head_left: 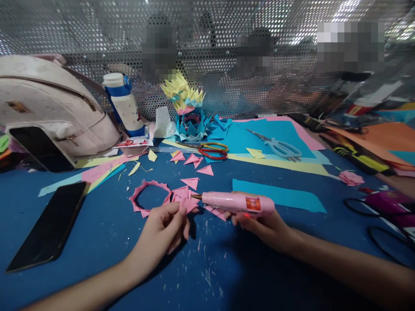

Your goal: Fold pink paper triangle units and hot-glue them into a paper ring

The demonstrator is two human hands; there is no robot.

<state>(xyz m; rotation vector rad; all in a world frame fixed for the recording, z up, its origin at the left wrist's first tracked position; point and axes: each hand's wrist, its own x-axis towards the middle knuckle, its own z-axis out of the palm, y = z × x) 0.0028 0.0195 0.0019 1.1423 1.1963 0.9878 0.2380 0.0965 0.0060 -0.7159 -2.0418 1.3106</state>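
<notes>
Two bare hands work over a blue worktop (155,293) scattered with paper scraps. The left hand (165,226) has a narrow grip, pinching a folded pink piece (187,206) in front of a small heap of triangles (181,192). The right hand (262,226) is wrapped around a pink glue gun (238,203), its nozzle (196,196) just beside the piece. A pink ring (165,187) lies left of the heap. The step in hand looks like gluing folded paper; the next move seems to call for a steady nozzle and fingertips clear of the heat.

To the right is a blue strip (279,196). Farther back are two scissors (199,147) (268,140) and a yellow-and-blue paper flower (191,129). A bag (39,108), bottle (125,108) and two phones (42,149) (48,229) fill the left. Behind stands a perforated metal panel (217,86) with blurred, unclear shapes.
</notes>
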